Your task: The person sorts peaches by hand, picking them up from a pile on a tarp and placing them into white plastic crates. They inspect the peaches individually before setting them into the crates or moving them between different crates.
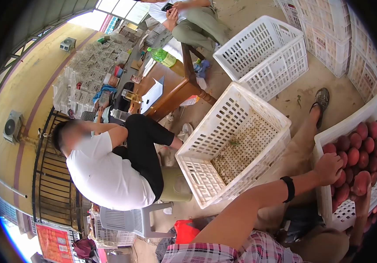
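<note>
Dark red round fruits [354, 156], which look like peaches or nectarines, fill much of a white perforated plastic crate [322, 193] at the right. My left hand [328, 169], with a black band [288, 188] on its wrist, is over the crate's near left side among the fruits. Its fingers are curled down; what is in them is hidden. My right hand [363, 202], partly seen at the lower right, has its fingers closed around a lighter red peach-like fruit [361, 182] above the others.
A dirty white crate [234, 98] with bits of leaf stands in the middle, a cleaner crate [263, 81] behind it. Stacked crates [324, 35] line the upper right. One person [105, 171] sits at the left by a wooden table [173, 90]; another person [197, 22] sits beyond.
</note>
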Motion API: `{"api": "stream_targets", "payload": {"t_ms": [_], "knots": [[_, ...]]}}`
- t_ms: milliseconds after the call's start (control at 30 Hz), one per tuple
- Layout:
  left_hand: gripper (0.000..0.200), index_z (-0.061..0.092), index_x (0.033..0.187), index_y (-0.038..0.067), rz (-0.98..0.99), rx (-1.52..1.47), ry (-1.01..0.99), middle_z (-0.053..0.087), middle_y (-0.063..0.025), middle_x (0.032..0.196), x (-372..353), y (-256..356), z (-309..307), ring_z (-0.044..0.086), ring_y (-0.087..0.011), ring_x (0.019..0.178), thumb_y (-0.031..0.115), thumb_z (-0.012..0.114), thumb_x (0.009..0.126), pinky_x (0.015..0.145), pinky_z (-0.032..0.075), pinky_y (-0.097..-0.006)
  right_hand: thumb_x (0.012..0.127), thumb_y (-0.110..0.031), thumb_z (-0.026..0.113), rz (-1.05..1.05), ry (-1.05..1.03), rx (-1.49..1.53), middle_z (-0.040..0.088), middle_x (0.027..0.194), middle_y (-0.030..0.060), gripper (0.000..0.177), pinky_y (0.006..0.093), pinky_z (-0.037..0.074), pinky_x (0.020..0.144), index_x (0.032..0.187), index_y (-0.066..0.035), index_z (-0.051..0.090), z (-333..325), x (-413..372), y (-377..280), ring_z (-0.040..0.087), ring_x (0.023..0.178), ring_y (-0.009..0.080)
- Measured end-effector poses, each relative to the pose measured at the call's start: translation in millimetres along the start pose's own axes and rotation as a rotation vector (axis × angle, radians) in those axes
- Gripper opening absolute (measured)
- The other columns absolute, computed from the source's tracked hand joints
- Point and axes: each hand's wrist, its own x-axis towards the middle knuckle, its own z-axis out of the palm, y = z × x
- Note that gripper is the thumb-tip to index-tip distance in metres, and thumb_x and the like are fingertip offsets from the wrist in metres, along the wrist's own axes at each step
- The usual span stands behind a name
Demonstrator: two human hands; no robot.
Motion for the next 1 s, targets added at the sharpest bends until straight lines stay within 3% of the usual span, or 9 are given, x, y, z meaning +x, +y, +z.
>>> {"api": "stream_targets", "payload": {"t_ms": [67, 133, 233, 400, 633, 667, 800, 867, 1000], "knots": [[0.014, 0.055, 0.074, 0.007, 0.001, 0.006, -0.002, 0.055, -0.0101, 0.078, 1, -3, 3, 0.055, -0.0289, 0.079, 0.018, 0.063, 0.07, 0.068, 0.045, -0.0413, 0.088, -0.058, 0.052, -0.012, -0.088, -0.022, 0.055, 0.086, 0.001, 0.064, 0.0228, 0.038, 0.048, 0.127, -0.009, 0.043, 0, 3, 3, 0.055, 0.067, 0.0117], [0.015, 0.055, 0.074, 0.007, 0.012, 0.02, -0.005, 0.055, -0.0102, 0.077, 1, -4, 3, 0.055, -0.0291, 0.078, 0.019, 0.064, 0.07, 0.068, 0.045, -0.0413, 0.087, -0.057, 0.052, -0.15, 0.217, -0.158, 0.052, 0.074, -0.0019, 0.061, 0.0222, 0.033, 0.048, 0.121, -0.006, 0.048, 19, 3, 4, 0.053, 0.065, 0.0094], [0.013, 0.056, 0.075, 0.008, 0.03, 0.012, -0.025, 0.056, -0.0097, 0.076, 4, 1, -9, 0.056, -0.0293, 0.076, 0.02, 0.062, 0.074, 0.067, 0.046, -0.0412, 0.083, -0.053, 0.057, -0.094, 0.11, -0.133, 0.051, 0.069, -0.0008, 0.053, 0.0241, 0.034, 0.051, 0.105, -0.005, 0.053, 47, -10, -19, 0.051, 0.062, 0.0114], [0.006, 0.062, 0.082, 0.01, 0.126, 0.073, -0.091, 0.06, -0.0062, 0.073, 9, -1, -8, 0.058, -0.0276, 0.069, 0.014, 0.062, 0.078, 0.06, 0.048, -0.0394, 0.086, -0.033, 0.06, -0.163, -0.067, 0.075, 0.063, 0.097, 0.0064, 0.042, 0.0283, 0.053, 0.067, 0.117, -0.007, 0.049, 58, -17, -31, 0.064, 0.083, 0.0192], [0.01, 0.063, 0.088, 0.01, 0.034, 0.096, -0.25, 0.063, -0.0069, 0.077, 9, -3, -11, 0.06, -0.0254, 0.072, 0.013, 0.063, 0.078, 0.064, 0.049, -0.0362, 0.089, -0.042, 0.058, -0.114, -0.196, 0.381, 0.062, 0.106, 0.0108, 0.05, 0.0337, 0.057, 0.075, 0.119, -0.003, 0.049, 66, -16, -41, 0.063, 0.096, 0.0228], [0.01, 0.063, 0.088, 0.01, 0.025, 0.113, -0.243, 0.063, -0.0069, 0.077, 9, -3, -13, 0.06, -0.0254, 0.072, 0.013, 0.063, 0.078, 0.064, 0.049, -0.0362, 0.087, -0.048, 0.056, -0.107, -0.23, 0.361, 0.058, 0.117, 0.0129, 0.06, 0.035, 0.053, 0.085, 0.127, -0.006, 0.046, 59, -12, -40, 0.06, 0.104, 0.0262], [0.024, 0.063, 0.104, 0.007, -0.273, -0.267, -0.295, 0.066, -0.0079, 0.088, 23, 5, -5, 0.063, -0.0193, 0.077, 0.023, 0.061, 0.086, 0.069, 0.051, -0.0328, 0.087, -0.044, 0.057, -0.2, -0.206, 0.364, 0.053, 0.122, 0.0129, 0.058, 0.0395, 0.049, 0.093, 0.129, -0.006, 0.043, 64, -17, -41, 0.057, 0.109, 0.0263], [0.038, 0.056, 0.116, 0.004, -0.82, -1.011, -0.462, 0.064, -0.0097, 0.1, 35, 38, -17, 0.063, -0.021, 0.083, 0.033, 0.055, 0.093, 0.073, 0.051, -0.033, 0.088, -0.04, 0.058, -0.226, -0.202, 0.367, 0.051, 0.123, 0.0129, 0.057, 0.0397, 0.048, 0.095, 0.13, -0.005, 0.041, 68, -19, -38, 0.055, 0.112, 0.0252], [0.048, 0.049, 0.123, 0.002, -0.927, -1.478, -0.739, 0.06, -0.0119, 0.111, 39, 61, -13, 0.062, -0.0245, 0.094, 0.041, 0.049, 0.095, 0.081, 0.052, -0.0342, 0.086, -0.033, 0.063, -0.356, -0.135, 0.026, 0.042, 0.135, 0.0109, 0.068, 0.0398, 0.034, 0.107, 0.14, -0.008, 0.03, 80, -28, -43, 0.04, 0.127, 0.0231]]}}
